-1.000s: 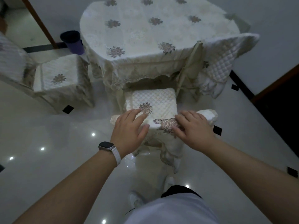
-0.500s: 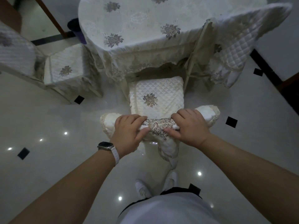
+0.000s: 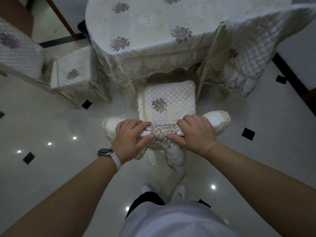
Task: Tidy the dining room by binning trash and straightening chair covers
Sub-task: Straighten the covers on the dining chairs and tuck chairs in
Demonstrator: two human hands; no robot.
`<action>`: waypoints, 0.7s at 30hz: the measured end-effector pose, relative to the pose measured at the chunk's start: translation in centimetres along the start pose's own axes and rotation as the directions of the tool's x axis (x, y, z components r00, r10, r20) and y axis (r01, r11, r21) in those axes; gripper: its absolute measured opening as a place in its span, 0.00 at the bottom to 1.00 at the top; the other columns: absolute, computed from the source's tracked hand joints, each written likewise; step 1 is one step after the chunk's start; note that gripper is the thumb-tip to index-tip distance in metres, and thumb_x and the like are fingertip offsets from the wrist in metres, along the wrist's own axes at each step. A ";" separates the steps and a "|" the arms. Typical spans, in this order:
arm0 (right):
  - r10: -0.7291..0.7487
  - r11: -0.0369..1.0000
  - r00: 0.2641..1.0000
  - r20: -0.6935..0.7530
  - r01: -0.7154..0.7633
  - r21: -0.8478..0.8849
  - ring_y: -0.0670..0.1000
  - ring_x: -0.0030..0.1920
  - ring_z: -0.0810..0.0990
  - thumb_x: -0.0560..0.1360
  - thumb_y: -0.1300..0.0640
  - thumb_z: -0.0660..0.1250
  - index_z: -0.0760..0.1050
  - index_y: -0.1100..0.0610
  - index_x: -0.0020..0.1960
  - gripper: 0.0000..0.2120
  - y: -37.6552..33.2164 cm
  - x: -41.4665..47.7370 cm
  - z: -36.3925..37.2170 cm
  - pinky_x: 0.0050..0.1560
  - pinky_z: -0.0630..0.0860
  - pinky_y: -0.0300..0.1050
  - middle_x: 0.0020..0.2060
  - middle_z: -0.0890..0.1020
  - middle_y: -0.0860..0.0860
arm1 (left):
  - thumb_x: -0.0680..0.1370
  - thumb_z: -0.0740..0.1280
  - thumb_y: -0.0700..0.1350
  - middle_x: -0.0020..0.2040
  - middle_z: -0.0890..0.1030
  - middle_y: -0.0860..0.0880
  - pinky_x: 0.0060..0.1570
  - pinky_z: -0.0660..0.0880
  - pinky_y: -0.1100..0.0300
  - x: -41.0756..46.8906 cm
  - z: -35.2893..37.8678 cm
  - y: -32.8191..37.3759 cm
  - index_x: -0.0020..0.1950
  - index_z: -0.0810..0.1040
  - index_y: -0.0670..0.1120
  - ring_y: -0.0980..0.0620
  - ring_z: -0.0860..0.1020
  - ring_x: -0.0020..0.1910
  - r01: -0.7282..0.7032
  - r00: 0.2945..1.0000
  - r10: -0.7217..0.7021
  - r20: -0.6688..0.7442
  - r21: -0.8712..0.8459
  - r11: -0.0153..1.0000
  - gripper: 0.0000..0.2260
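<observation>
A chair stands in front of me, tucked under the table, in a cream quilted chair cover (image 3: 166,98) with a flower motif on the seat. The cover runs over the top of the chair's back, where an embroidered patch (image 3: 162,131) shows between my hands. My left hand (image 3: 131,137) grips the covered top edge on the left, fingers over it and thumb below. My right hand (image 3: 195,132) grips it on the right in the same way. The cover's lower flap hangs down behind the back.
A round table (image 3: 145,23) under a flowered cloth stands straight ahead. A second covered chair (image 3: 75,72) is at the left, a third (image 3: 253,53) at the right. A dark bin (image 3: 82,26) peeks out behind the table. Glossy floor tiles surround me; my feet are below.
Both hands moved from the chair's seat area to the top of its back and took hold of the cover there. My view came closer and looks more steeply down.
</observation>
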State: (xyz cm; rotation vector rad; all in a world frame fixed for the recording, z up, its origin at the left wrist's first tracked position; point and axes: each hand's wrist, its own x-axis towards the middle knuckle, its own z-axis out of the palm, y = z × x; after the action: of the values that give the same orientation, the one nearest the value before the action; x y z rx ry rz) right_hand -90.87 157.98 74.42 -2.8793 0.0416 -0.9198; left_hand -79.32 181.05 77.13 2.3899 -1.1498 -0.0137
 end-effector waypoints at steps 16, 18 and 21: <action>-0.015 1.000 0.999 0.046 0.016 -0.019 0.56 0.35 0.74 0.78 0.30 0.52 0.77 0.59 0.41 0.34 5.5 4.1 2.1 0.36 0.65 0.47 0.35 0.76 0.54 | 0.77 0.59 0.65 0.52 0.80 0.51 0.59 0.63 0.49 6.8 1.5 -0.9 0.61 0.81 0.51 0.49 0.75 0.54 -0.002 1.000 0.002 -0.017 -0.032 0.999 0.24; -0.016 1.000 0.999 0.040 0.017 -0.022 0.57 0.35 0.74 0.78 0.30 0.52 0.78 0.59 0.41 0.34 6.4 5.0 2.6 0.36 0.66 0.48 0.35 0.76 0.54 | 0.78 0.59 0.63 0.53 0.80 0.52 0.60 0.63 0.47 8.0 1.6 -1.0 0.62 0.80 0.52 0.50 0.74 0.56 0.006 1.000 -0.006 0.002 -0.047 0.999 0.22; -0.015 0.999 0.999 0.030 0.016 -0.042 0.57 0.34 0.73 0.78 0.30 0.52 0.78 0.60 0.41 0.34 7.5 6.3 3.3 0.36 0.66 0.49 0.35 0.76 0.55 | 0.78 0.58 0.61 0.54 0.79 0.54 0.61 0.62 0.48 9.9 1.6 -1.4 0.63 0.79 0.53 0.50 0.73 0.57 0.017 0.999 -0.015 0.035 -0.040 0.999 0.21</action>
State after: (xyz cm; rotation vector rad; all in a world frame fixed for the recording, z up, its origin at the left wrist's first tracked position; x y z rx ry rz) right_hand -83.73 150.45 74.46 -2.9352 0.0361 -0.8894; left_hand -72.26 173.80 77.11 2.3716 -1.1354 -0.0828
